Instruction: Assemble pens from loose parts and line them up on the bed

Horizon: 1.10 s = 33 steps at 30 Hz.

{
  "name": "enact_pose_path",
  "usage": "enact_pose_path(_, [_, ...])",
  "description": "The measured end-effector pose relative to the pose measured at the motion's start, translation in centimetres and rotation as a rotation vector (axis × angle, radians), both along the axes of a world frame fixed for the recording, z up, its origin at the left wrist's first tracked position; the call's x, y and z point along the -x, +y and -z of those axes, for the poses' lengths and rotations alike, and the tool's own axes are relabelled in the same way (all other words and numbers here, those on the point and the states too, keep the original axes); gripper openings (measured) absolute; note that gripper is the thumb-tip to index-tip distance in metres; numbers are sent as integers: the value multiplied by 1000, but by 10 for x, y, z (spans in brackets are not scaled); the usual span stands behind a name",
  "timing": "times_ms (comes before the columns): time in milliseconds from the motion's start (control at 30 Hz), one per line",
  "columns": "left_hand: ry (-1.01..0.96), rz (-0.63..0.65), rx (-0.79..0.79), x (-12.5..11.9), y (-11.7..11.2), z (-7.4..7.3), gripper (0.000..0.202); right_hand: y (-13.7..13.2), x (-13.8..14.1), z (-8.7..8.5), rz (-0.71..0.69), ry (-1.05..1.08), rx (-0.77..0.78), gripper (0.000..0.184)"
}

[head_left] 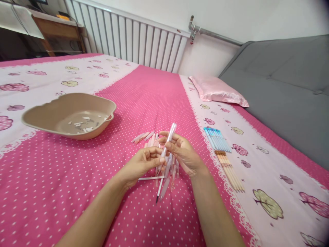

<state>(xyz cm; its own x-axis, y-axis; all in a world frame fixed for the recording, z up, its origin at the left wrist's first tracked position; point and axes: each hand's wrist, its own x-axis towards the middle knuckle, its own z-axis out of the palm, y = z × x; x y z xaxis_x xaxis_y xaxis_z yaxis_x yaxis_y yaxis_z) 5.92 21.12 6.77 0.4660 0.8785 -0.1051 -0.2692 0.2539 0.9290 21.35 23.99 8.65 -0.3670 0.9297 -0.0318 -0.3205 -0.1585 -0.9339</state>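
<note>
A translucent pale pink pen slants upward between my two hands. My left hand pinches its lower part between thumb and fingers. Higher up, my right hand grips the same pen, with the clear end sticking out above the fingers. Beneath the hands lies a loose pile of pink and clear pen parts, partly hidden by them. A thin white refill with a dark tip points down toward me below the pen. Another white refill lies crosswise beside my left wrist.
A beige plastic basin with small white and grey bits stands at left on the dotted pink bedspread. At right lie rows of blue pens and peach pens. A pink pillow rests by the grey headboard.
</note>
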Motion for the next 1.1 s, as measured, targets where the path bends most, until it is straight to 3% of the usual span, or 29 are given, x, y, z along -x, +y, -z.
enact_pose_path(333, [-19,-5,-7,4,1,3,25,3,-7,-2,-115,96,38,45])
enact_pose_path(500, [-10,4,-23,3,1,4,19,4,-7,1,-92,70,19,39])
enact_pose_path(1100, [-20,46,-5,1,-2,-2,19,4,-5,2,-20,43,47,45])
